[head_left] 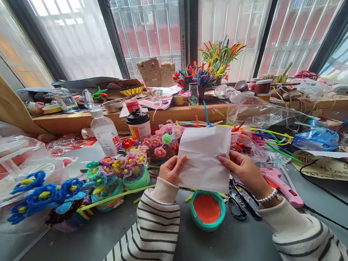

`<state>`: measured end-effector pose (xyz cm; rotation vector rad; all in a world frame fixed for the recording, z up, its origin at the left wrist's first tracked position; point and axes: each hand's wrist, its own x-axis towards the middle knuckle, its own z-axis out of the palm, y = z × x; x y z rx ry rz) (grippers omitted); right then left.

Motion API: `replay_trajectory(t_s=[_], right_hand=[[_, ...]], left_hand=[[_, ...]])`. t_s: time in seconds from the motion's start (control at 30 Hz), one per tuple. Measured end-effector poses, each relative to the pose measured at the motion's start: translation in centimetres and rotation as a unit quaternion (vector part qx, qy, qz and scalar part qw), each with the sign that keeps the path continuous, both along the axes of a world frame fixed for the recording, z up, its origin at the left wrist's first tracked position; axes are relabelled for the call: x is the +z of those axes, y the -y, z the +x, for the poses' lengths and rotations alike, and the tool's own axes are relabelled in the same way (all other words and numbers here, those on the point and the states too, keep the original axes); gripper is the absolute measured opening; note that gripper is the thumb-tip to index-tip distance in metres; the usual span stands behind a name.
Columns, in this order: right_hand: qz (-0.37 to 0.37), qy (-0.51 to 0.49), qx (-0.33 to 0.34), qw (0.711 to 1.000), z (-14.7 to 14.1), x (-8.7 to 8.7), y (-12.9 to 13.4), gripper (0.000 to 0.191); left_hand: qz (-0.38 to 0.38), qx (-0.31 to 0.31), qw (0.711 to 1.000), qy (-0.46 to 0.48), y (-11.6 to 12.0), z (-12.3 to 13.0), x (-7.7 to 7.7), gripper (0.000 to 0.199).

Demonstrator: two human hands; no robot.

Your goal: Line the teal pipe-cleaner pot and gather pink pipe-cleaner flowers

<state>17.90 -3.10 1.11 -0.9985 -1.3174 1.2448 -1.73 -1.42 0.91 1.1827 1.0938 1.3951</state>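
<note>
One piece of white paper [205, 156] is held up over the desk [66, 255], above the far edge of a small round pot [207, 208]. It is plain and roughly square, marked by soft creases, and is tilted slightly so that its lower right corner is dropped below the left. Its left edge is pinched by the left hand [170, 170] and its right edge by the right hand [247, 172], the fingers of both being closed on it with thumbs laid across the near face. Of the turquoise-rimmed pot, orange inside, one is seen directly below the paper. Beside it one pair of black-framed glasses [237, 208] is partly covered by the right hand, and one pink glue gun [286, 191] is laid farther right. To the left, at least four deep-blue flowers [45, 195] with yellow centres can be counted, and two pots of mixed flowers, one green [137, 180] and one banded in turquoise [110, 194], are grouped nearby. Behind these, one clear bottle [104, 131] and one black-lidded cup [139, 125] are seen.
</note>
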Motion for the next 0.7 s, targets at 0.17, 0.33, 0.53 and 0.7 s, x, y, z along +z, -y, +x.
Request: replay_trajectory(t_s=[0.17, 0.33, 0.53, 0.7], right_hand=[[0.039, 0.039, -0.012, 0.998, 0.5, 0.2, -0.2, 0.033], [0.046, 0.050, -0.044, 0.997, 1.3, -0.1, -0.3, 0.028], [0.131, 0.128, -0.034, 0.983, 1.8, -0.2, 0.0, 0.018], [0.184, 0.172, -0.059, 0.966, 1.7, 0.0, 0.1, 0.028]], left_hand=[[0.006, -0.017, 0.999, 0.038, -0.4, -0.1, -0.3, 0.043], [0.007, -0.011, 1.000, 0.026, -0.4, 0.0, -0.1, 0.035], [-0.016, -0.011, 1.000, 0.011, -0.2, 0.2, 0.2, 0.018], [-0.049, -0.028, 0.997, 0.049, 0.1, 0.6, 0.1, 0.032]])
